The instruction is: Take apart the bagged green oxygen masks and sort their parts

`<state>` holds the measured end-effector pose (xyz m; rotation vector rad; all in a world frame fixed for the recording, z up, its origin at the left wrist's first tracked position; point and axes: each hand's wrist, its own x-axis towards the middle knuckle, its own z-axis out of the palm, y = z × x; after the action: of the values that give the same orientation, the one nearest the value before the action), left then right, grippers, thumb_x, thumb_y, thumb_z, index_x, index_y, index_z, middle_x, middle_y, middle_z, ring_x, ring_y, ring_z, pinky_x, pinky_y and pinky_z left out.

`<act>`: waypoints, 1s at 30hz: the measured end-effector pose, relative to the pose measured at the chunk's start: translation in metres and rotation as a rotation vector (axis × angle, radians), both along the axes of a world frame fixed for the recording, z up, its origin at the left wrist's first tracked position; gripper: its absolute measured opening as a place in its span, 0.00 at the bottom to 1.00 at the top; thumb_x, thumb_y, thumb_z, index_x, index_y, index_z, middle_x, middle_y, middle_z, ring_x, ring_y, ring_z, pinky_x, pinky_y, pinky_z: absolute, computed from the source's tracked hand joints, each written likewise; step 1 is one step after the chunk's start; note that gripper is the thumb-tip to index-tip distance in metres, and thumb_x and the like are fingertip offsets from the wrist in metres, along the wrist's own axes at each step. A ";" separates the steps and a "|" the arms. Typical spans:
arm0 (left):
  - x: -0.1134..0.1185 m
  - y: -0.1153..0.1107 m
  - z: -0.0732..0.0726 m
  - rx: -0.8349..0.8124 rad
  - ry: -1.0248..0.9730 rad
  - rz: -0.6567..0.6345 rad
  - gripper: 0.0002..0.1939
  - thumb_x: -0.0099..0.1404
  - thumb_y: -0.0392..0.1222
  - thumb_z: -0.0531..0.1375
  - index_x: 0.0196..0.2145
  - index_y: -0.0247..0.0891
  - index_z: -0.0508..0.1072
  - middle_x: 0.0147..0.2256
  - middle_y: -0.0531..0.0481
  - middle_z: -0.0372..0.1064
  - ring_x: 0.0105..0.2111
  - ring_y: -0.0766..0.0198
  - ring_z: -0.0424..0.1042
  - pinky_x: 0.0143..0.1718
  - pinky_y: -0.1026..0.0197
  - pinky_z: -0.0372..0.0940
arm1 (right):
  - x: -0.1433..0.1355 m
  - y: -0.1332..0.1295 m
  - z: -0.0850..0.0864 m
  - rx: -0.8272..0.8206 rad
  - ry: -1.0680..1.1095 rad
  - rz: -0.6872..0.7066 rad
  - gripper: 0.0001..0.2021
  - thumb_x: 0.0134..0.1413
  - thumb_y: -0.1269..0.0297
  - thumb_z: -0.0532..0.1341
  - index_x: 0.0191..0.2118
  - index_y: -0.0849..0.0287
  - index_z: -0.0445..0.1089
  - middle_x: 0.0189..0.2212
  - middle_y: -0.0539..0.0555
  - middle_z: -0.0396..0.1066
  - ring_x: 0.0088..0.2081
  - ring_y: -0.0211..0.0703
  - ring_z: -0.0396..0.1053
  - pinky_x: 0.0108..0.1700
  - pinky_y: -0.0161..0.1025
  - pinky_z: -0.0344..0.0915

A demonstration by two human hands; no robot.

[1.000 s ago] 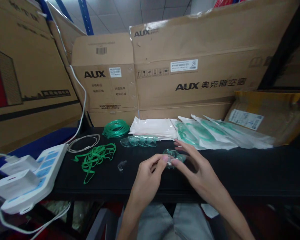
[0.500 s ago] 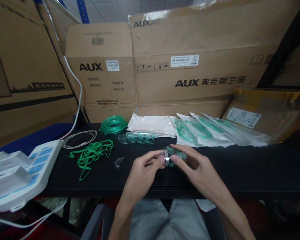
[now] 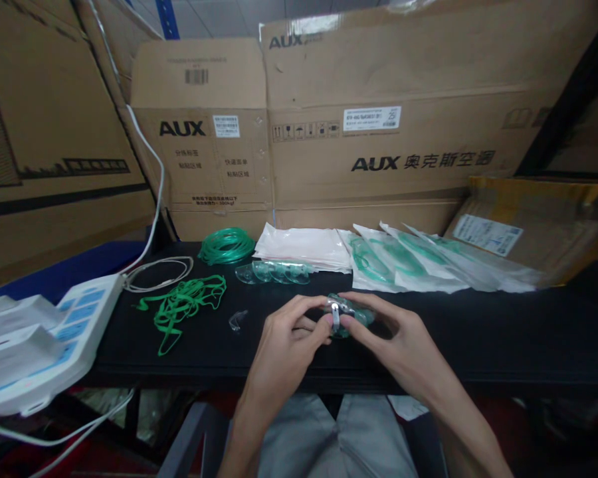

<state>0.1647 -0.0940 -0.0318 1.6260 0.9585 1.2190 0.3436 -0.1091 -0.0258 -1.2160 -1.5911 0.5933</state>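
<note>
Between my hands is a clear green plastic face mask [image 3: 361, 315] with a small silver metal strip [image 3: 335, 317] on its upper part. My left hand [image 3: 292, 335] pinches the mask's left side, its thumb beside the strip. From the other side my right hand [image 3: 396, 328] grips it, thumb by the strip and fingers along the far edge. The fingers cover much of the mask. To the left on the black table lie a small clear plastic piece [image 3: 237, 321] and a tangle of green elastic cord [image 3: 182, 305].
Behind my hands sit a row of clear green masks [image 3: 274, 273], a coil of green tubing [image 3: 226, 245], white pouches [image 3: 303, 247] and filled pouches [image 3: 403, 259]. A power strip [image 3: 92, 332] with chargers and white cables occupies the left. Cardboard boxes [image 3: 309, 159] wall the back.
The mask has tilted slightly in my hands, and the metal strip now stands more upright and faces me. Both hands keep their hold. The view has shifted slightly.
</note>
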 end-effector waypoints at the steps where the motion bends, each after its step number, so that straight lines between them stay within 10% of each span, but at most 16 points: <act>1: 0.000 0.000 0.000 0.016 0.001 0.002 0.12 0.66 0.45 0.63 0.45 0.38 0.77 0.41 0.50 0.75 0.29 0.67 0.79 0.34 0.67 0.76 | 0.000 0.000 0.000 0.003 -0.001 0.007 0.16 0.55 0.57 0.66 0.48 0.56 0.78 0.48 0.56 0.79 0.49 0.52 0.76 0.56 0.47 0.70; 30: 0.009 -0.003 0.000 0.182 0.130 0.126 0.08 0.66 0.46 0.64 0.34 0.40 0.80 0.32 0.53 0.69 0.26 0.72 0.68 0.26 0.71 0.65 | -0.001 0.000 -0.001 0.057 -0.052 -0.071 0.15 0.58 0.59 0.63 0.48 0.56 0.79 0.47 0.54 0.79 0.50 0.51 0.76 0.54 0.41 0.71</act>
<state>0.1741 -0.0971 -0.0318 1.8291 1.0705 1.3306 0.3430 -0.1087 -0.0269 -1.2490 -1.5903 0.4713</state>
